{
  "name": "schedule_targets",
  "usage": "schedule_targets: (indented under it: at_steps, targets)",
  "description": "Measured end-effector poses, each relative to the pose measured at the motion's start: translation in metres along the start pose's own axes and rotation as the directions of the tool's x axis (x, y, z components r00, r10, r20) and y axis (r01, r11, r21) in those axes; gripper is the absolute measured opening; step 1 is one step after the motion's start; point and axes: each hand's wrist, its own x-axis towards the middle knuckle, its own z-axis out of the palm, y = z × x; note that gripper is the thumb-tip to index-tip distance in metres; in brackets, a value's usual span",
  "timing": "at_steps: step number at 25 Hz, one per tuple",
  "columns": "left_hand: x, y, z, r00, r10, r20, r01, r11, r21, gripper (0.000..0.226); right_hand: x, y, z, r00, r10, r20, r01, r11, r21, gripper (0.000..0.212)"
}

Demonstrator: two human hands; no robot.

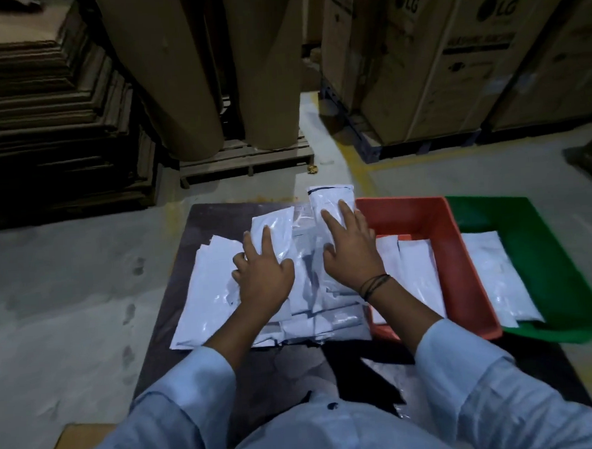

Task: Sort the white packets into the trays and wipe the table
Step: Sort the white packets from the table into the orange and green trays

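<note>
A grey concrete floor fills a dim storeroom. At 1 to 2 o'clock stand tall brown cartons printed with the LG logo. At 10 o'clock is a high stack of flattened cardboard sheets. At 12 o'clock two wide rolls of brown paper stand upright on a wooden pallet.

In front of me, at the centre, is a dark table. On its right side, at 3 o'clock, two shallow plastic trays sit side by side and touching. The green tray is the outer one and holds a white packet lying lengthwise. The orange tray is nearer the middle and holds two white packets laid next to each other.

Just left of the orange tray, a loose pile of white packets covers the centre of the table, overlapping at different angles.

Both my arms, in pale blue sleeves, reach forward over the pile. My left hand lies flat on it, fingers straight and spread, holding nothing, with the fingertips on a glossy packet. My right hand is also flat and spread, gripping nothing, pressing on a long packet that points toward 12 o'clock and overhangs the table's far edge. Thin black threads circle my right wrist.
</note>
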Motion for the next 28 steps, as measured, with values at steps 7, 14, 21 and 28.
schedule_targets:
  at_steps: [7,14,21,28]
  targets:
    - [-0.024,0.083,0.037,0.995,0.061,0.075,-0.058,0.997,-0.043,0.074,-0.050,0.123,-0.023,0.980,0.201,0.009,-0.196,0.966,-0.168,0.072]
    - [-0.042,0.127,0.055,0.996,0.046,0.076,-0.045,0.999,-0.014,0.072,-0.065,0.166,-0.010,0.931,0.304,0.201,-0.173,0.854,-0.491,0.055]
    - [-0.051,0.159,0.069,0.999,0.029,0.047,-0.029,1.000,0.002,0.076,-0.066,0.180,-0.019,0.984,0.173,0.050,-0.137,0.900,-0.414,0.024]
    - [-0.061,0.222,0.128,0.981,0.148,0.127,-0.160,0.983,0.086,0.083,-0.081,0.217,-0.045,0.989,0.067,-0.128,-0.109,0.930,-0.350,0.022]
